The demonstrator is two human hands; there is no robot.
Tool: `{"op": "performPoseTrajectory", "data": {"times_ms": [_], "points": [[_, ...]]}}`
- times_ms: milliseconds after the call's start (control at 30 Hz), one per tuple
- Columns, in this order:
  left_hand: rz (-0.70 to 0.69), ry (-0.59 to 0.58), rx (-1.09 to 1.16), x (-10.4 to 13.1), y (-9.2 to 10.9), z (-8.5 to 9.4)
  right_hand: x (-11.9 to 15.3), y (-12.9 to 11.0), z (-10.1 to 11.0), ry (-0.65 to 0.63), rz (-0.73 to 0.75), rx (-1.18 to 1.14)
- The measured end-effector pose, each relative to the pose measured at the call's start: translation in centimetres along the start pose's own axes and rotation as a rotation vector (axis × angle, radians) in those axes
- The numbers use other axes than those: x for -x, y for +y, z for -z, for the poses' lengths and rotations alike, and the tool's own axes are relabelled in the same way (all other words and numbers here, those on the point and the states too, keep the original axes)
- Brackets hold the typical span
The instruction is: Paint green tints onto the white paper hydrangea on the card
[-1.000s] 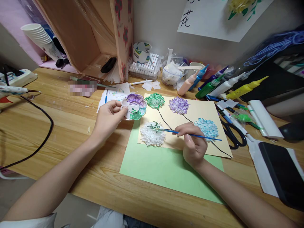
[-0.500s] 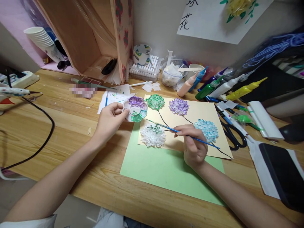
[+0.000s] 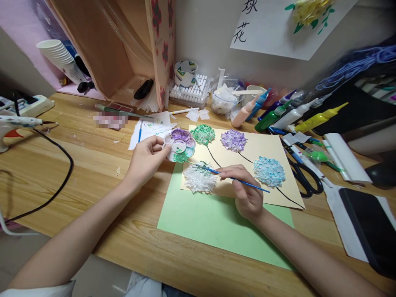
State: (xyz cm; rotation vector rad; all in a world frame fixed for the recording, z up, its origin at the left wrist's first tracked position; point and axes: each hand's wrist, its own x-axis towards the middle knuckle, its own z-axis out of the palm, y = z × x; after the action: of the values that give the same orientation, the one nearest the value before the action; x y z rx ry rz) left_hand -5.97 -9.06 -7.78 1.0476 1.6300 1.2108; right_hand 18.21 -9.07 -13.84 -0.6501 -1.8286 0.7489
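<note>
Pinched in my left hand [image 3: 145, 159] is a flower-shaped paint palette [image 3: 178, 146] with purple, teal and green paint in its wells. My right hand [image 3: 246, 192] grips a thin blue paintbrush [image 3: 244, 182], its tip by the palette's lower edge; whether it touches the paint I cannot tell. Beneath the brush lies a white paper flower [image 3: 199, 181] with some green on its top. Green [image 3: 203, 134], purple [image 3: 233, 140] and blue-tipped paper flowers [image 3: 269, 171] with black stems sit on a cream sheet [image 3: 229, 194], which rests on a green sheet [image 3: 216, 222].
Paint bottles [image 3: 269, 119] stand at the back right, near black scissors [image 3: 309, 179] and a dark phone [image 3: 368, 231]. Markers [image 3: 188, 93] lie in a clear case at the back. A glue gun [image 3: 21, 120] with a black cord is at far left.
My right hand has moved a little left, bringing the brush tip down and left to the palette's lower edge. The palette has shifted slightly right and down in view.
</note>
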Motion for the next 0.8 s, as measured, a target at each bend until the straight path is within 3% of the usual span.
{"op": "performPoseTrajectory", "data": {"times_ms": [133,300,433,633,800], "points": [[-0.007,0.006,-0.012,-0.18,-0.19,0.12,0.12,0.25,-0.16,0.180,0.028,-0.041],[-0.029,0.020,-0.021,-0.43,-0.28,0.31,-0.15,0.45,-0.21,0.324,-0.080,-0.164],[-0.033,0.024,-0.021,-0.49,-0.27,0.37,-0.37,0.39,-0.23,0.343,-0.122,-0.227],[-0.043,0.021,-0.025,-0.49,-0.35,0.46,-0.22,0.38,-0.28,0.249,-0.091,-0.184],[-0.038,0.035,-0.031,-0.50,-0.28,0.40,-0.24,0.36,-0.19,0.307,-0.055,-0.156]]}}
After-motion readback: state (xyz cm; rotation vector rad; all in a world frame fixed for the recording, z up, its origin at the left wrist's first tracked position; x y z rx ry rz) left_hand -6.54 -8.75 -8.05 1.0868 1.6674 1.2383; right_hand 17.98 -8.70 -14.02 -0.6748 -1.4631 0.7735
